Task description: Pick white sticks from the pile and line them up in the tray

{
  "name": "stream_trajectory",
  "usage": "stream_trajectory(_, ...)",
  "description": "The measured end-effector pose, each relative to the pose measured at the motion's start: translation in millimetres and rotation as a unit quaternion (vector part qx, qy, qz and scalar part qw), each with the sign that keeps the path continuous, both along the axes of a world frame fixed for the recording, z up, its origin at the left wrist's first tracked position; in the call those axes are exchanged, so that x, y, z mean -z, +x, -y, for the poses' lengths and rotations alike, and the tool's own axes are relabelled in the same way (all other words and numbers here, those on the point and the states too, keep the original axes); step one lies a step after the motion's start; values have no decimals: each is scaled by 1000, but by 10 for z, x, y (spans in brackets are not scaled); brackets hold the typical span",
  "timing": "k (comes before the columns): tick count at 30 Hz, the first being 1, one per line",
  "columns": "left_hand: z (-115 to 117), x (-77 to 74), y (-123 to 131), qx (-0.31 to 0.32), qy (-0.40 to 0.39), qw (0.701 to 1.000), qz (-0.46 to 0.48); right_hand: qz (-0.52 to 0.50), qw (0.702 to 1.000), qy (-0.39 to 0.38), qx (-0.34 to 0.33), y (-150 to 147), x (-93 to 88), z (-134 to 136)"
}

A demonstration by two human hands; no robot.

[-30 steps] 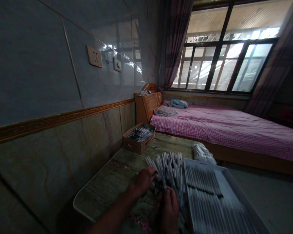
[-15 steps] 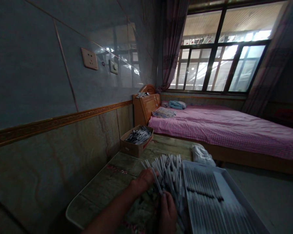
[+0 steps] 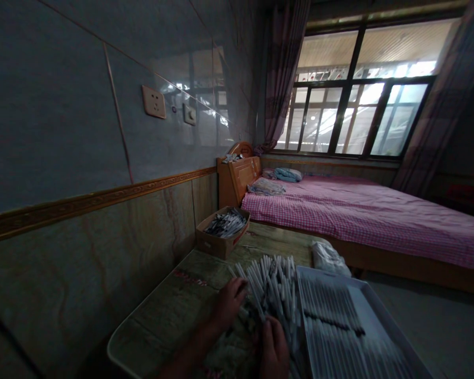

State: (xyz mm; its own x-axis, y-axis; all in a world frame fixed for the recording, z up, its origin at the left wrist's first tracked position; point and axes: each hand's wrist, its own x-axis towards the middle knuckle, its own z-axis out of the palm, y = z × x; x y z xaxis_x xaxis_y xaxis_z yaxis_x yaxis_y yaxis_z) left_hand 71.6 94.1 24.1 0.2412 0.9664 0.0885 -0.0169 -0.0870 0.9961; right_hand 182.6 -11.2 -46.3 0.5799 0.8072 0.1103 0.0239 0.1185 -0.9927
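Your right hand pinches a slim translucent tube left of the ribbed-looking plastic tray, over the stone-patterned desk. Your left hand curls nearby; dimness obscures whether its fingers hold anything.

At ten o'clock in your view, you have a socket and a switch on the tiled wall. At two o'clock you face a dark-framed window between curtains. Toward three o'clock you see a bed under a pink checked sheet, a blue bundle near its wooden headboard.
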Motion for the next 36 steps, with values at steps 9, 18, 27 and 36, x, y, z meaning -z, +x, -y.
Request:
stream_trajectory(9, 270, 139, -496, -61, -165, 952, 250, 52, 998, -34, 9, -9, -51, -38)
stream_trajectory(18, 353, 104, -679, -52, -119, 976, 175, 71, 997, -33, -2, -21, -101, -20)
stream_trajectory(27, 393, 85, -735, -55, -129, 974, 177, 56, 996, -53, -48, -73, -177, 34)
stream_trajectory(36, 364, 77, -817, -19, -117, 981, 155, 84, 992, -46, -82, -80, -209, 78)
